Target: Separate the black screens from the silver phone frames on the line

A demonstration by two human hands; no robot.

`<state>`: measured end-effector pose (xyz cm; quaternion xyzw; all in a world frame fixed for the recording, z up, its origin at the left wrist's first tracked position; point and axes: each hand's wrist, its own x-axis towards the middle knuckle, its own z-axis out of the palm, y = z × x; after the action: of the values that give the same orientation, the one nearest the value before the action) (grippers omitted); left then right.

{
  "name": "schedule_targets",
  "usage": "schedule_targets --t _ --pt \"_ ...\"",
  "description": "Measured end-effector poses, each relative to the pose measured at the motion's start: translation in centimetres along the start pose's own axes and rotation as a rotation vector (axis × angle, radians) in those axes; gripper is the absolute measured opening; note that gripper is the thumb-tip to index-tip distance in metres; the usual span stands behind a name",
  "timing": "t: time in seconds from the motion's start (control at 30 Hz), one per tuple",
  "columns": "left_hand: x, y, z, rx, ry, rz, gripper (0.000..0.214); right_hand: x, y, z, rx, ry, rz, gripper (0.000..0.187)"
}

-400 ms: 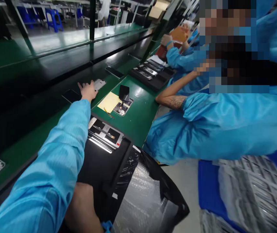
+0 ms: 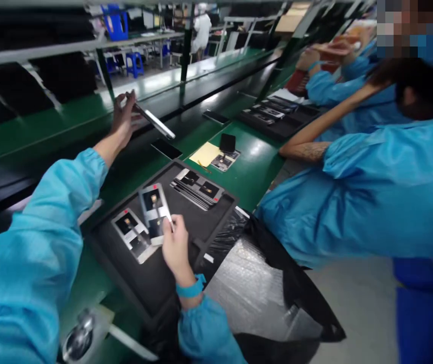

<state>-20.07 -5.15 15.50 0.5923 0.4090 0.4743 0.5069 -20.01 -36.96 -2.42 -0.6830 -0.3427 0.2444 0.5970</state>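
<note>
My left hand is raised over the back of the bench, its fingers closed round a thin phone that is tilted and seen nearly edge-on. Lower down, my right hand, with a blue wristband, grips one end of a phone screen panel showing its back, with black patches, a flex cable and a red mark. That panel is above a black tray. Beside it in the tray is a similar panel, and a stack of panels fills the tray's far corner.
A dark phone, a yellow paper and an opened phone sit on the green bench beyond the tray. Co-workers in blue sit at the right, one forearm resting near the bench edge. Bubble wrap is close by my right arm.
My left hand has lifted a phone off the bench. My right hand, earlier half hidden under the left arm, now shows with a screen panel over the tray. The view has shifted left.
</note>
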Motion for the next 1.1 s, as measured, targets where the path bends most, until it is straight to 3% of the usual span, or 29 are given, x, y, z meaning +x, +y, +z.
schedule_targets --t 0.03,0.1,0.2,0.37,0.47,0.53,0.63,0.8,0.93,1.0,1.1 --pt "-2.4 1.9 -2.6 -0.065 0.010 -0.026 0.050 0.3 -0.2 0.0 0.066 0.052 -0.021 0.038" --pt "-8.6 5.0 -7.5 -0.199 0.001 -0.026 0.067 0.3 -1.2 -0.4 0.148 0.101 -0.064 0.043" --pt "-20.2 7.3 -13.9 -0.472 -0.072 -0.057 0.075 -2.1 -3.8 -1.8 0.213 0.099 -0.115 0.048" --pt "-39.0 6.7 -21.0 -0.707 -0.365 -0.267 0.066 -12.1 -8.5 -2.5 0.310 -0.010 -0.190 0.039" --pt "-46.5 5.4 -23.8 -0.809 -0.535 -0.339 0.075 -18.3 -10.5 -0.2 0.284 -0.172 -0.243 0.034" --pt "-49.6 4.5 -25.7 -0.810 -0.554 -0.336 0.084 -21.5 -11.6 2.0 0.273 -0.260 -0.285 0.033" --pt "-52.6 3.1 -28.6 -0.647 -0.449 -0.259 0.089 -24.7 -13.4 5.3 0.270 -0.304 -0.391 0.038" --pt "-56.4 1.1 -32.9 -0.233 -0.217 0.040 0.071 -27.9 -16.6 10.0 0.339 -0.451 -0.475 0.038" --pt "-58.2 -0.1 -35.4 0.163 -0.179 0.381 0.064 -30.7 -18.2 13.5 0.507 -0.401 -0.417 0.026" --pt "-58.6 -0.8 -36.3 0.297 -0.193 0.456 0.067 -31.7 -18.5 14.6 0.549 -0.403 -0.406 0.019" --pt "-58.9 -2.1 -37.1 0.334 -0.185 0.483 0.066 -31.8 -17.8 14.9 0.527 -0.484 -0.399 0.023"
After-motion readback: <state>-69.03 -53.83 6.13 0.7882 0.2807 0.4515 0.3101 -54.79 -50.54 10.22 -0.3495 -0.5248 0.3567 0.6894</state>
